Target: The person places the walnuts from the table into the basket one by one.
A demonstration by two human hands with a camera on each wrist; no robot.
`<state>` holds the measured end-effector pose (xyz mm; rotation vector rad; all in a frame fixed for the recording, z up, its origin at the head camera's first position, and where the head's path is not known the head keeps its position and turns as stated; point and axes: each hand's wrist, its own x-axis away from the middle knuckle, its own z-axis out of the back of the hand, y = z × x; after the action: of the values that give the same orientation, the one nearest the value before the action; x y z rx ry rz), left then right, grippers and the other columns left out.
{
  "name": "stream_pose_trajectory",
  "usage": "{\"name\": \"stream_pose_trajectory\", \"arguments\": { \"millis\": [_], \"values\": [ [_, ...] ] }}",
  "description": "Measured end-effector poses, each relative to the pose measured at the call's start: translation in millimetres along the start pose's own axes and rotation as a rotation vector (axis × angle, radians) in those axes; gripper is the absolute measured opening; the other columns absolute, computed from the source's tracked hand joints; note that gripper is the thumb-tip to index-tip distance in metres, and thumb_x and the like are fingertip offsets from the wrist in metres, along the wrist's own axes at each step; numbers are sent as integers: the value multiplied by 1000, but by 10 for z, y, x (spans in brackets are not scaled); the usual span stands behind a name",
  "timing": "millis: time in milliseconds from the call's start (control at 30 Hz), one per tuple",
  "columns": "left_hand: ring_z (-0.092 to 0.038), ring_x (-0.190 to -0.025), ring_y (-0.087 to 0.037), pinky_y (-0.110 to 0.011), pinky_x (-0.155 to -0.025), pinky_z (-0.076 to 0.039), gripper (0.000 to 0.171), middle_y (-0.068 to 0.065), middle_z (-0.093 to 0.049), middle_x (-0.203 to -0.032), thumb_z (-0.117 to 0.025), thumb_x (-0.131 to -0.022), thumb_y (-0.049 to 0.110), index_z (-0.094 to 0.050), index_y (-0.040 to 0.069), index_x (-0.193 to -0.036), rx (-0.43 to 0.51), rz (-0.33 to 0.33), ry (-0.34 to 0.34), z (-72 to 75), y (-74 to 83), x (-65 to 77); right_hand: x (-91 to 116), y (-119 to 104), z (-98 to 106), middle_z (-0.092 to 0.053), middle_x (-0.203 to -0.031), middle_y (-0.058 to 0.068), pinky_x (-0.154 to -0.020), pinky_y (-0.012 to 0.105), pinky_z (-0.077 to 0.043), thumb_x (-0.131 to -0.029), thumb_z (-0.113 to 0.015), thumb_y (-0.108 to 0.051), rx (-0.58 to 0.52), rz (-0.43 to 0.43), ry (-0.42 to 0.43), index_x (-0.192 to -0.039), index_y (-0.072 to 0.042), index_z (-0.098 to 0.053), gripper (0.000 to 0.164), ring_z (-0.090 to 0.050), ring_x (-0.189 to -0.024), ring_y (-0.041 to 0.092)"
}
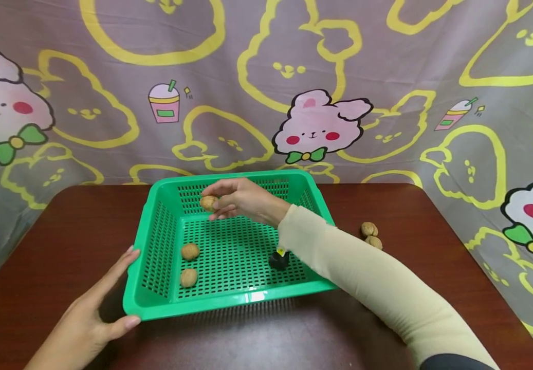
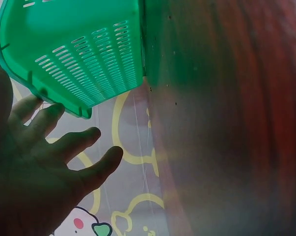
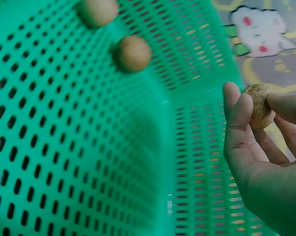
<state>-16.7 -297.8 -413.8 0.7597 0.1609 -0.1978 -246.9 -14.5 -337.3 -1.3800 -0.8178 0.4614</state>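
Note:
A walnut (image 1: pixel 208 203) is pinched between the thumb and fingers of my right hand (image 1: pixel 243 199), above the far left part of a green plastic basket (image 1: pixel 192 303). In the right wrist view the same walnut (image 3: pixel 259 105) shows at the fingertips. Two walnuts, one (image 1: pixel 190 251) behind the other (image 1: pixel 188 278), lie on the basket floor near its left wall. My left hand (image 1: pixel 90 313) is at the basket's near left corner, fingers spread and fairly straight along the rim. From below, the left wrist view shows that hand (image 2: pixel 54 152) beside the slotted wall.
Several walnuts (image 1: pixel 370 235) sit together on the dark wooden table (image 1: pixel 25 277), right of the basket. Below my right sleeve (image 1: pixel 340 252) shows a small black object (image 1: pixel 278 260) with a yellow mark. A patterned cloth (image 1: pixel 257 77) hangs behind the table.

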Motion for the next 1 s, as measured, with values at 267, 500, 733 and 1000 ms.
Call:
{"name": "stream_pose_trajectory", "arguments": {
  "millis": [267, 500, 733, 1000],
  "values": [
    [-17, -142, 26, -6, -91, -22, 115, 21, -20, -173, -93, -74, 15, -28, 27, -168, -18, 6, -1, -4, -17, 3, -235, 228, -189, -72, -118, 8, -98, 53, -57, -102, -60, 1, 128, -27, -28, -138, -1, -64, 37, -75, -92, 29],
    [-17, -141, 26, -4, -92, -20, 115, 22, -19, -173, -93, -75, 15, -27, 28, -168, -8, 11, -7, -18, -7, -4, -333, 322, -304, -72, -116, 6, -83, 41, -61, -101, -63, 2, 217, -67, -2, -130, -3, -70, 31, -75, -91, 31],
    [-18, -140, 26, -8, -89, -26, 114, 22, -19, -173, -92, -76, 17, -26, 29, -168, -19, 23, -14, -7, 8, -8, -382, 365, -368, -72, -122, 3, -73, 35, -57, -100, -61, 6, 286, -58, 29, -127, -6, -72, 32, -75, -90, 29],
    [-17, -139, 27, -6, -91, -23, 114, 24, -19, -172, -93, -75, 18, -27, 30, -168, -29, 28, -7, -20, -3, -1, -452, 367, -406, -70, -130, 5, -73, 35, -59, -100, -57, 10, 322, -52, 33, -124, -5, -73, 34, -76, -89, 28]
  ]
}}
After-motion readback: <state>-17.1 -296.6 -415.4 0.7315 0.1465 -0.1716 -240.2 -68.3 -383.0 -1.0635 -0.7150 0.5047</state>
